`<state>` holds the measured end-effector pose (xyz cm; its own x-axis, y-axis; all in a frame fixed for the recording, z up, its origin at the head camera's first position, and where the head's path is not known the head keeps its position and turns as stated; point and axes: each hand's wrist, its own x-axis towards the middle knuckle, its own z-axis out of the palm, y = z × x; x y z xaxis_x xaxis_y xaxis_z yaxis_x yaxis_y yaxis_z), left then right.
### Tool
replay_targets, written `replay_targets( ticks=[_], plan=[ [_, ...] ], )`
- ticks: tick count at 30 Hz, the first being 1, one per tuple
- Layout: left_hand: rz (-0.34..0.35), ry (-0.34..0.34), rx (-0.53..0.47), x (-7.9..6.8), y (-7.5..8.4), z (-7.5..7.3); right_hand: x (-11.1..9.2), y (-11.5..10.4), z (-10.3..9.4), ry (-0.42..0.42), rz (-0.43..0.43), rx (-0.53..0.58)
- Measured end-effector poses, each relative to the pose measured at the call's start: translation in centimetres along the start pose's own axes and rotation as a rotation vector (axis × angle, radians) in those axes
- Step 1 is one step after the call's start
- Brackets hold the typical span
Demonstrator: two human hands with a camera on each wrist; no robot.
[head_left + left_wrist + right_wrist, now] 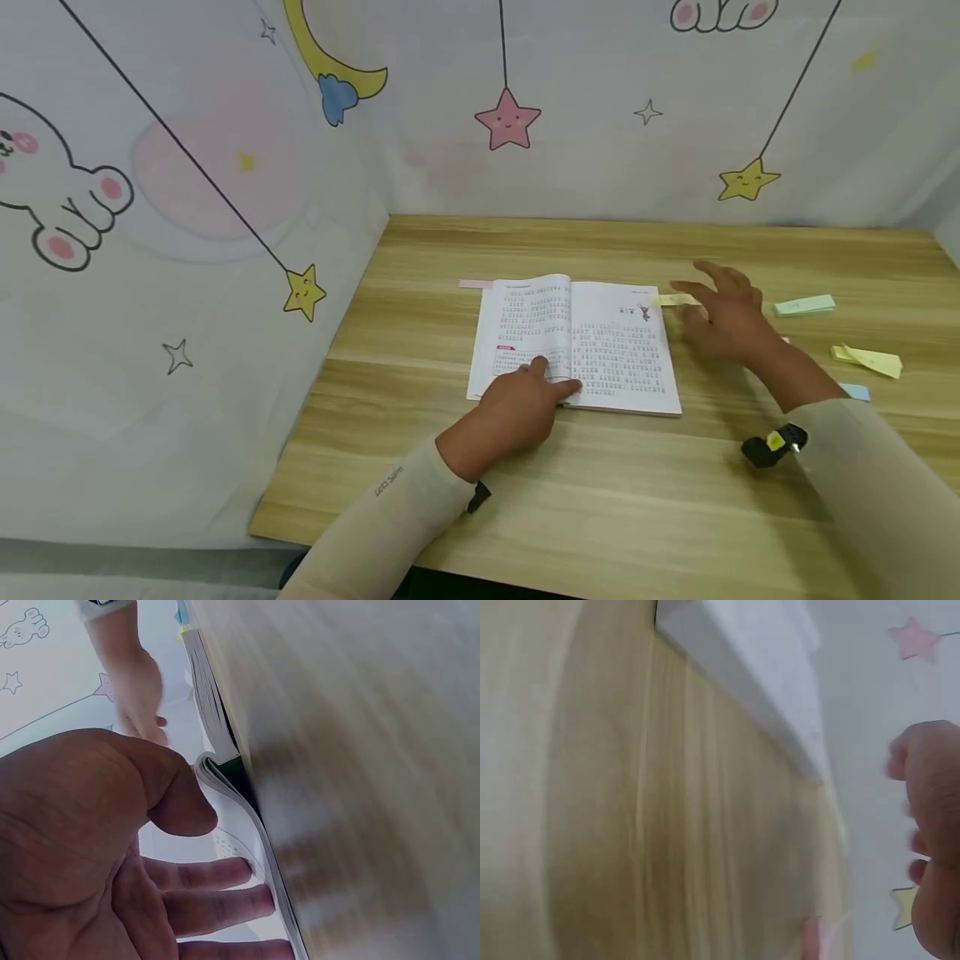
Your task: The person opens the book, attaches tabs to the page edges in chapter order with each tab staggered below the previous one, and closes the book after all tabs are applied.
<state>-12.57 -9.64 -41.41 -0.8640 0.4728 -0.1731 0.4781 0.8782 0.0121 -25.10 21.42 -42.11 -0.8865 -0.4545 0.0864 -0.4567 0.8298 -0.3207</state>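
Observation:
An open book [626, 358] with printed pages lies flat on the wooden table. My left hand [517, 408] rests on its lower middle, fingers extended across the left page and the thumb by the fold. In the left wrist view, the fingertips [259, 900] touch the page. My right hand [723, 321] hovers at the book's right edge with its fingers spread, and I see nothing held in it. Beside those fingers, a pale yellow sticky tab [670, 300] sticks out from the right page. A pink tab [476, 284] juts from the left page's top corner.
To the right on the table [600, 492] lie a green sticky-note pad [804, 306], a yellow pad [867, 360] with a curled sheet and a blue one [855, 392] partly behind the right forearm. A printed cloth [577, 167] hangs behind and at the left.

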Motion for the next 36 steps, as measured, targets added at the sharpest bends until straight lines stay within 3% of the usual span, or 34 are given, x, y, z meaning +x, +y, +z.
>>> replay_targets(
  ticks=[3, 7, 12, 16, 20, 24, 30, 33, 36],
  plan=[
    [-0.003, 0.004, 0.001, 0.0, 0.1, 0.0, -2.1, -1.1, -0.1, 0.032, -0.115, 0.048],
    [-0.030, 0.015, 0.020, 0.1, 0.1, 0.0, -5.0, -3.9, 0.5, -0.091, -0.254, 0.010],
    [-0.051, 0.104, 0.048, 0.3, 0.1, -0.3, -6.7, -6.1, 1.1, -0.150, -0.290, -0.065],
    [0.014, 0.170, 0.046, 0.8, 0.1, -0.4, -6.7, -6.4, 1.0, -0.128, -0.316, -0.090],
    [0.092, 0.168, 0.057, 1.5, 0.3, -0.4, -6.5, -6.7, 0.9, -0.098, -0.346, -0.129],
    [0.077, 0.156, 0.048, 2.0, 0.5, 0.0, -6.3, -7.4, 0.5, -0.022, -0.325, -0.149],
    [0.040, 0.189, 0.052, 2.8, 1.1, -0.2, -6.1, -8.0, 0.3, 0.279, -0.442, -0.189],
    [0.021, 0.206, 0.064, 3.0, 1.3, -0.2, -6.1, -8.3, 0.3, 0.328, -0.457, -0.186],
    [-0.006, 0.251, 0.084, 3.1, 1.3, -0.2, -6.4, -8.4, 0.5, 0.343, -0.385, -0.156]
  ],
)
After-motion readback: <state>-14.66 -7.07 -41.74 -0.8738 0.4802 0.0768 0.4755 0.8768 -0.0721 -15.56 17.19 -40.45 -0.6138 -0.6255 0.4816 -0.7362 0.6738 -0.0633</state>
